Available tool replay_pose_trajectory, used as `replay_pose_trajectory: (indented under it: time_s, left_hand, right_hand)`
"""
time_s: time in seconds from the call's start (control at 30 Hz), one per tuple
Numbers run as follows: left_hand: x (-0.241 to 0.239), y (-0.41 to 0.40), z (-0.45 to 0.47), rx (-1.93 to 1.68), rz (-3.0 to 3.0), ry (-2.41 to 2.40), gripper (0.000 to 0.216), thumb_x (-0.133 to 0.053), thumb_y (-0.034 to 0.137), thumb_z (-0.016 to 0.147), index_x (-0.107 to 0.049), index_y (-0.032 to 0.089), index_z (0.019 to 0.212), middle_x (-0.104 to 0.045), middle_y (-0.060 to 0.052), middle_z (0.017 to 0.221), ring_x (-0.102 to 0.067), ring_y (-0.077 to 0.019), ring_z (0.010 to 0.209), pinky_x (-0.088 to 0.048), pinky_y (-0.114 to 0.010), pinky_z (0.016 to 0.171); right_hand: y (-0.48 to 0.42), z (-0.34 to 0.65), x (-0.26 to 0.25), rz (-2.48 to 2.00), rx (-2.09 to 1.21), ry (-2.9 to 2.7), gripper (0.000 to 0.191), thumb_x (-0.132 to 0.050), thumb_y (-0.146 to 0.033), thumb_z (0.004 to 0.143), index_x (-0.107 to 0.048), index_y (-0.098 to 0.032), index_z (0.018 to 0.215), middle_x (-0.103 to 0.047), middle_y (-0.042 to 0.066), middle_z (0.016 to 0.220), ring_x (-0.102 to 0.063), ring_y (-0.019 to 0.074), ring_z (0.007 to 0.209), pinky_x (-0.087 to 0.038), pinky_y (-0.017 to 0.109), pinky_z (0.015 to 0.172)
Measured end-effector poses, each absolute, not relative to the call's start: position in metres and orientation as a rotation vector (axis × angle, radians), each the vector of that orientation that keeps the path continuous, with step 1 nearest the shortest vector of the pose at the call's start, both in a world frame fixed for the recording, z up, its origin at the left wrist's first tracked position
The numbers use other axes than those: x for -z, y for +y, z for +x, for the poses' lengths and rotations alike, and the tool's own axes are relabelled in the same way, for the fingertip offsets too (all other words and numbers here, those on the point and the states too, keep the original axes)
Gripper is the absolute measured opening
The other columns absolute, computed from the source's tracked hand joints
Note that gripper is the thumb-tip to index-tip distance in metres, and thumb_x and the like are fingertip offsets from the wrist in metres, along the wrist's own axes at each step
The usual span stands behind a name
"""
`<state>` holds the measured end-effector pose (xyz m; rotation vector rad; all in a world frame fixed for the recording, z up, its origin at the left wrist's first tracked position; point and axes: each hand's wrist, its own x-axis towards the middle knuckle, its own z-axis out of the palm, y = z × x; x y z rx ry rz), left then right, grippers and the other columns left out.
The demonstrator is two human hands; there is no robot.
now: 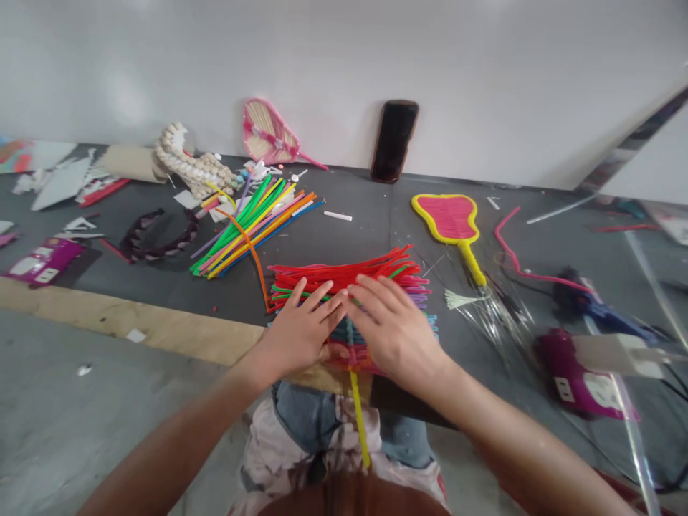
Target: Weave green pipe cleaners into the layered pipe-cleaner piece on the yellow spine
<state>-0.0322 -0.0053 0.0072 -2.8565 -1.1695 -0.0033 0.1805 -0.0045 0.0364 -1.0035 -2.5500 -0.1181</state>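
Observation:
My left hand [305, 326] and my right hand [388, 324] lie flat, fingers stretched out, side by side on a flat piece of pipe cleaners [349, 283] in red, green, blue and purple on the dark mat. The red strands fan out beyond my fingertips. A yellow pipe-cleaner stem [359, 412] runs from under my hands down toward my lap. Neither hand grips anything.
A loose bundle of coloured pipe cleaners [258, 223] lies to the upper left. A pink and yellow paddle-shaped fan [454, 222] lies to the right, another pink fan [267, 135] and a black phone [394, 140] lean on the wall. Glue guns [580, 373] and clear wrap lie right.

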Motion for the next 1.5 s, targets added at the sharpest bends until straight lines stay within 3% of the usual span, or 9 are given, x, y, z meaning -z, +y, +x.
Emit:
replay_pose_trajectory:
  time_s: [0.13, 0.27, 0.4, 0.7, 1.1, 1.5]
  left_hand:
    - [-0.006, -0.006, -0.032, -0.033, -2.867, -1.191, 0.041, -0.063, 0.04, 0.085, -0.067, 0.021, 0.121, -0.062, -0.011, 0.133, -0.032, -0.0345, 0.143, -0.011, -0.062, 0.119]
    - [-0.006, -0.007, -0.032, 0.032, -2.864, -1.207, 0.054, -0.057, 0.047, 0.089, -0.055, 0.018, 0.135, -0.06, -0.013, 0.135, -0.035, -0.0337, 0.141, -0.015, -0.061, 0.118]
    - [-0.007, -0.008, -0.031, 0.078, -2.866, -1.211, 0.061, -0.045, 0.054, 0.094, -0.045, 0.02, 0.144, -0.048, -0.011, 0.148, -0.034, -0.0329, 0.142, -0.016, -0.061, 0.117]
    - [-0.006, -0.009, -0.034, 0.054, -2.873, -1.22, 0.07, -0.033, 0.061, 0.095, -0.035, 0.016, 0.149, -0.041, -0.013, 0.153, -0.028, -0.0297, 0.145, -0.008, -0.058, 0.118]
    - [0.0, -0.024, -0.065, 0.118, -2.68, -1.398, 0.081, -0.024, 0.068, 0.092, -0.035, 0.01, 0.149, -0.035, -0.017, 0.155, -0.029, -0.0306, 0.145, 0.006, -0.061, 0.118]
    - [-0.002, -0.04, -0.088, -0.059, -2.545, -1.667, 0.073, -0.024, 0.061, 0.097, -0.032, 0.011, 0.15, -0.033, -0.02, 0.154, -0.033, -0.0335, 0.143, 0.003, -0.069, 0.114]
  right_hand:
    - [-0.017, 0.161, -0.02, -0.979, -0.031, -2.679, 0.049, -0.045, -0.033, 0.097, -0.052, -0.004, 0.136, -0.051, 0.018, 0.144, -0.042, 0.0282, 0.137, -0.036, 0.044, 0.114]
    - [-0.014, 0.164, -0.009, -1.144, -0.144, -2.713, 0.075, -0.042, -0.058, 0.094, -0.041, -0.001, 0.144, -0.039, 0.021, 0.152, -0.032, 0.0322, 0.143, -0.029, 0.049, 0.116]
    - [-0.011, 0.174, -0.006, -1.229, -0.202, -2.737, 0.087, -0.034, -0.069, 0.091, -0.034, -0.003, 0.148, -0.032, 0.02, 0.156, -0.023, 0.0312, 0.147, -0.023, 0.052, 0.118]
    - [-0.011, 0.178, -0.009, -1.277, -0.265, -2.778, 0.09, -0.031, -0.072, 0.09, -0.039, -0.002, 0.146, -0.035, 0.022, 0.153, -0.028, 0.0324, 0.145, -0.028, 0.051, 0.116]
    - [-0.012, 0.18, -0.006, -1.246, -0.194, -2.811, 0.086, -0.037, -0.069, 0.09, -0.044, -0.002, 0.143, -0.037, 0.023, 0.152, -0.031, 0.0335, 0.144, -0.032, 0.052, 0.114]
    - [-0.012, 0.182, -0.001, -1.22, -0.111, -2.845, 0.087, -0.033, -0.069, 0.091, -0.042, 0.0, 0.144, -0.037, 0.023, 0.152, -0.031, 0.0342, 0.143, -0.032, 0.052, 0.114]
